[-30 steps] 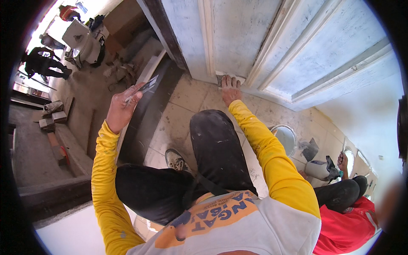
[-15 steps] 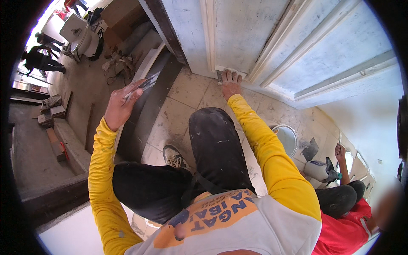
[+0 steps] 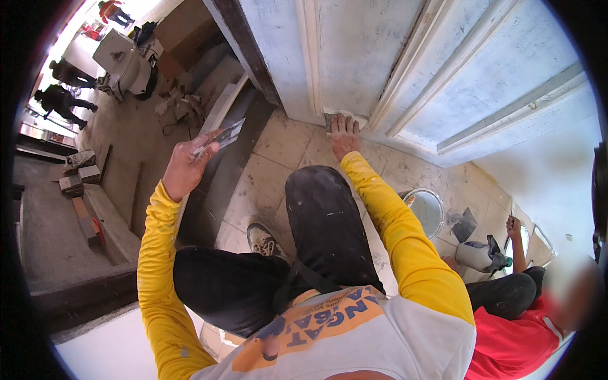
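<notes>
My left hand is closed around a putty knife, its blade streaked with white filler. It is held up at the left, over the dark strip of floor beside the doorway. My right hand reaches forward to the bottom of a whitish panelled door. Its fingers press a flat grey putty blade against the lower edge of a door panel, where pale filler shows. Most of that blade is hidden under the fingers.
Right of my right arm stands a white bucket, near a dark flat plate and a white container. A co-worker in red sits at the right. A toilet and boxes stand far left; people are beyond.
My left hand has shifted slightly right and down, its knife blade turned a little. My right hand stays at the panel's bottom edge. The whole view has shifted slightly.
</notes>
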Motion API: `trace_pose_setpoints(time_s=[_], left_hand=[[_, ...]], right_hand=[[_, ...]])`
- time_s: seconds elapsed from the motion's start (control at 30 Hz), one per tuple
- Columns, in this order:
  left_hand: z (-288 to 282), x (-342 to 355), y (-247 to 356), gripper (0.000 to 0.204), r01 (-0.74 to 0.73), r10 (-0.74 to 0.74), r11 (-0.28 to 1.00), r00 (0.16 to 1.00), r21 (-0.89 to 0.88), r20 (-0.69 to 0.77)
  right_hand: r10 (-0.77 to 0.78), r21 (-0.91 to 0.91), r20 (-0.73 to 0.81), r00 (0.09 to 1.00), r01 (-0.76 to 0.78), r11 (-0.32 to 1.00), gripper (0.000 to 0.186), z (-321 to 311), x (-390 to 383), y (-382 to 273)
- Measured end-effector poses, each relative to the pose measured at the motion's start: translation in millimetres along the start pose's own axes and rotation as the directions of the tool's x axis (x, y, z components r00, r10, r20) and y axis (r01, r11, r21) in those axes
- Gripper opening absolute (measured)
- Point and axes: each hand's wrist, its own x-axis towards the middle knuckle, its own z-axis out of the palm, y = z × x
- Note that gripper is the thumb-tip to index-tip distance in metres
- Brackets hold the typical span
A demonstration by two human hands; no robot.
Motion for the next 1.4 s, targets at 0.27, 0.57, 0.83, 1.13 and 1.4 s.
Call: trace_pose_setpoints(time_s=[0.27, 0.57, 0.83, 1.13, 1.4], left_hand=[[5, 0, -6, 0.042, -0.026, 0.026, 0.999, 1.000, -0.028, -0.004], [5, 1, -5, 0.046, -0.003, 0.003, 1.000, 1.000, -0.030, 0.004], [16, 3, -14, 0.036, -0.138, 0.131, 0.989, 0.986, -0.059, -0.107], [16, 2, -31, 0.046, -0.023, 0.018, 0.997, 0.998, -0.079, -0.064], [12, -3, -11, 0.040, 0.016, -0.095, 0.827, 0.989, -0.562, -0.112]], right_hand=[[0.025, 0.012, 0.077, 0.997, -0.026, 1.000, 0.063, 11, 7, 3], [-0.007, 0.082, 0.104, 0.995, -0.001, 0.997, 0.061, 0, 8, 5], [-0.008, 0.002, 0.039, 0.999, 0.008, 1.000, 0.061, 16, 7, 4], [-0.040, 0.148, 0.251, 0.967, 0.002, 0.989, 0.057, -28, 10, 10], [-0.188, 0.289, -0.341, 0.921, 0.293, 0.912, 0.054, -78, -44, -3]])
